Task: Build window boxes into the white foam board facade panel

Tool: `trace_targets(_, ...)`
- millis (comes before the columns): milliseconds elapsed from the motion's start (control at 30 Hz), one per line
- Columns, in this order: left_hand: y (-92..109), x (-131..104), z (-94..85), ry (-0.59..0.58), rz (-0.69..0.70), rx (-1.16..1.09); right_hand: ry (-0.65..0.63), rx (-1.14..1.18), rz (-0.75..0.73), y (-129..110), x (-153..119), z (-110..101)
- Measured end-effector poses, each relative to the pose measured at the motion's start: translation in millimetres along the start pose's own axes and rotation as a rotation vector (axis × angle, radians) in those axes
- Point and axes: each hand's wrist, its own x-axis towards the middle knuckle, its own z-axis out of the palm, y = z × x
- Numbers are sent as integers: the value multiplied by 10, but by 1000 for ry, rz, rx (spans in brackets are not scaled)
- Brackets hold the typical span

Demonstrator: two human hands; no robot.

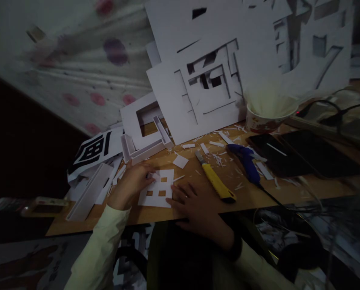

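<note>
A white board with square cut-outs (pixel 155 198) lies flat near the table's front edge. My left hand (pixel 134 177) reaches over its upper left part, thumb and fingers pinched on a small white piece (pixel 156 177) at the upper left cut-out; the fingers partly hide it. My right hand (pixel 194 205) rests with fingers spread, its fingertips at the board's right edge. Just beyond the board lies a loose white square (pixel 180 161). To the right are a yellow utility knife (pixel 216 181) with its blade out and a blue glue gun (pixel 246 161).
Large white boards with cut-out shapes (pixel 173 92) lean at the back. A paper bowl (pixel 266 119) and dark phone-like slabs (pixel 279 155) stand on the right. White scraps litter the wood table (pixel 204 195). White box-shaped pieces (pixel 90 193) lie left. A cable runs off the front edge.
</note>
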Motion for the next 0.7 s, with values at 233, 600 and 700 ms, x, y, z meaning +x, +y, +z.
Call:
trace_targets(233, -21, -11, 24, 7, 17, -26, 7, 1, -4, -1, 3, 2)
trace_targets(600, -23, -6, 26, 16, 20, -25, 18, -5, -4, -11, 4, -4)
trace_targets(700, -31, -13, 32, 31, 20, -41, 22, -13, -6, -9, 0, -5)
